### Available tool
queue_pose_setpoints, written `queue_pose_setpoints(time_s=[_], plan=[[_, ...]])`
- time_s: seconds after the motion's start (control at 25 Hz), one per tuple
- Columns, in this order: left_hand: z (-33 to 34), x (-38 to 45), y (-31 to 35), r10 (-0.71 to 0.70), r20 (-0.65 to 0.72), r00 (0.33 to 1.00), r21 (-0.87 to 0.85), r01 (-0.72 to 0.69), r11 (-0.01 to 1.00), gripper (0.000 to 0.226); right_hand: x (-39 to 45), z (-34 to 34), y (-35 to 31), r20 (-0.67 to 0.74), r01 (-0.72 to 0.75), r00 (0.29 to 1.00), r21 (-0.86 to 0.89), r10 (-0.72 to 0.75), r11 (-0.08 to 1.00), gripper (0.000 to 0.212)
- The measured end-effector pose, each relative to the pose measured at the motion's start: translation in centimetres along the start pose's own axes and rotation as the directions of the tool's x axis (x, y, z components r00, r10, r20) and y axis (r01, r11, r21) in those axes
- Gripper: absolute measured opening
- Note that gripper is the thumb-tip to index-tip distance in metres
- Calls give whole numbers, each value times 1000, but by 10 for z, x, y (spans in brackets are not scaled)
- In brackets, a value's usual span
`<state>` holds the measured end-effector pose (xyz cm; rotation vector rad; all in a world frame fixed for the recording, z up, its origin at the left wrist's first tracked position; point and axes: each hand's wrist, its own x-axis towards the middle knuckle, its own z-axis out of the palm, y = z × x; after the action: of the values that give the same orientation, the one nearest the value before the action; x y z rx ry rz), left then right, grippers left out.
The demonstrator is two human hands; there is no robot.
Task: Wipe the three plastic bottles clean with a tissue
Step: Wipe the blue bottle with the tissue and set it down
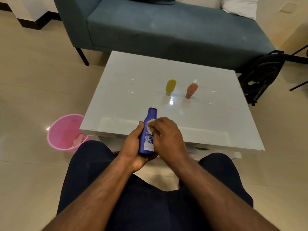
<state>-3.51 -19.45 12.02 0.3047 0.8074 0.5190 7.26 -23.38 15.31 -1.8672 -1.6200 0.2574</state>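
Observation:
My left hand (133,147) grips a blue plastic bottle (150,117) around its lower body, cap pointing away from me, over the near edge of the white table (133,72). Against the bottle's side my right hand (168,137) presses a crumpled white tissue (150,125); most of the tissue is hidden under the fingers. A yellow bottle (170,86) and a peach-pink bottle (191,90) stand cap-down side by side near the table's middle, well beyond both hands.
A pink bin (63,130) holding some pink material stands on the floor left of the table. Behind the table is a blue-grey sofa (166,30). A black backpack (263,74) leans at the right. My legs are below.

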Motion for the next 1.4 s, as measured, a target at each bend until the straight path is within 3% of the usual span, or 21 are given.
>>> queue_pose_setpoints(time_s=[0.08,0.16,0.32,0.52,0.64,0.72,0.84,1.0,1.2,1.32,1.4], plan=[[1,-1,1,-4,8,1000,-1,4,1000,48,20,-5,11,-37,-137,989,74,140,988,12],[-1,-1,2,6,15,1000,-10,-6,1000,48,18,-3,8,-20,-179,983,98,182,979,14],[-5,3,0,43,11,999,33,-43,999,50,-8,2,-5,65,76,995,-70,-71,995,20],[0,5,-6,106,-19,994,192,-101,976,54,31,-11,9,-44,-125,991,0,125,992,20],[-4,8,-8,191,-55,980,313,-164,935,66,19,-6,-1,101,18,995,-129,-5,991,26],[-5,7,-7,239,-64,969,377,-198,905,70,25,-10,5,93,-3,996,-103,12,995,27],[-4,5,-7,266,-47,963,397,-226,889,69,37,-14,10,-26,-86,996,-38,85,996,23],[-1,5,-6,314,39,949,385,-304,871,59,19,-6,4,30,33,999,-38,-32,999,19],[-1,7,-8,384,54,922,515,-355,780,38,26,-23,16,-126,-270,944,235,305,934,12],[-3,10,-12,422,91,902,584,-392,711,43,15,-18,2,-112,-253,947,322,302,912,10],[-2,11,-14,441,103,892,598,-410,689,49,11,-14,0,-130,-206,961,262,246,943,9]])
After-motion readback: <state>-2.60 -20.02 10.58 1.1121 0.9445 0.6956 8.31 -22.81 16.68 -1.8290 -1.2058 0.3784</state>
